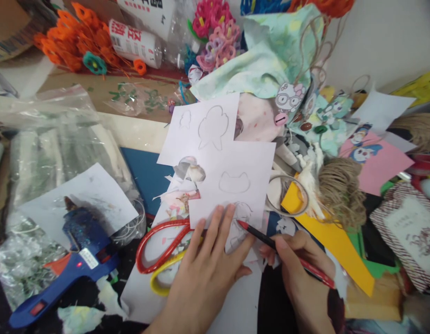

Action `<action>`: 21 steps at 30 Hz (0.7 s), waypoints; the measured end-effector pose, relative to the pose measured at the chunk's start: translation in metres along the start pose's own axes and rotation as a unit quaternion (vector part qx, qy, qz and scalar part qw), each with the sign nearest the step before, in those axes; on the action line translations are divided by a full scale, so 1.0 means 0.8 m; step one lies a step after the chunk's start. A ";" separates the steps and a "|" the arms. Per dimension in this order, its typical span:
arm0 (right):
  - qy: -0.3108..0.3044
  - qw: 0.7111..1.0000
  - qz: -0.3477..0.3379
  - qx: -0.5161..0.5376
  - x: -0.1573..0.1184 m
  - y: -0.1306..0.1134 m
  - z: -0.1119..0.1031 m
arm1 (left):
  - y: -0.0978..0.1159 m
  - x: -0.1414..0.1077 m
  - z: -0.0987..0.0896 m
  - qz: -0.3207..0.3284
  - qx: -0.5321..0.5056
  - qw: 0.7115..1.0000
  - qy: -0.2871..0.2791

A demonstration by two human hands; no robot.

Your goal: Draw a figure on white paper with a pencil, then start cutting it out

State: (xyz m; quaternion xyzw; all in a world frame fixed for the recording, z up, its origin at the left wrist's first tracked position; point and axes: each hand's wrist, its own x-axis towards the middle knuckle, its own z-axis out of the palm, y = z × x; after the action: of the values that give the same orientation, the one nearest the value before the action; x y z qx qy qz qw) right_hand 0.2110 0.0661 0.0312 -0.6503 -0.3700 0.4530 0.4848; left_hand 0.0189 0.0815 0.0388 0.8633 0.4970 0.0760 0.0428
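Note:
My left hand (211, 264) lies flat with its fingers spread on the lower edge of a white paper (250, 157). In my right hand (302, 269) is a black and red pencil (263, 236), its red tip touching a small figure drawing on that paper, beside my left fingers. A cat-head outline (234, 182) is drawn above. The paper has a cut-out at its left side, and its upper part bears two more pencil outlines. Scissors with a red and yellow handle (162, 223) lie at the left of my left hand, partly under it.
A blue glue gun (82, 246) with a lit red light rests at the left on white paper. Tape roll (305, 195), twine (342, 192) and a yellow strip (340, 250) lie at the right. Orange flowers (79, 37) and a plastic bottle (134, 41) stand behind.

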 end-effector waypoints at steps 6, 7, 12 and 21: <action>-0.012 1.000 -0.010 -0.002 -0.001 0.000 0.000 | 0.000 -0.002 -0.001 0.000 -0.005 1.000 -0.002; -0.009 1.000 -0.013 -0.002 0.000 -0.001 0.001 | 0.000 -0.002 -0.001 0.000 -0.006 1.000 -0.002; 0.003 1.000 -0.025 -0.004 0.001 -0.003 0.003 | 0.000 -0.002 -0.001 -0.002 -0.008 1.000 -0.001; 0.007 1.000 -0.009 0.004 0.001 -0.001 0.001 | 0.000 0.000 0.000 -0.003 -0.010 1.000 0.000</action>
State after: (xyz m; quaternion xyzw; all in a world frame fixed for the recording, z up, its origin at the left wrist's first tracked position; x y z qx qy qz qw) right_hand 0.2105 0.0670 0.0322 -0.6483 -0.3700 0.4457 0.4942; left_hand 0.0190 0.0815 0.0391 0.8614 0.4986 0.0813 0.0514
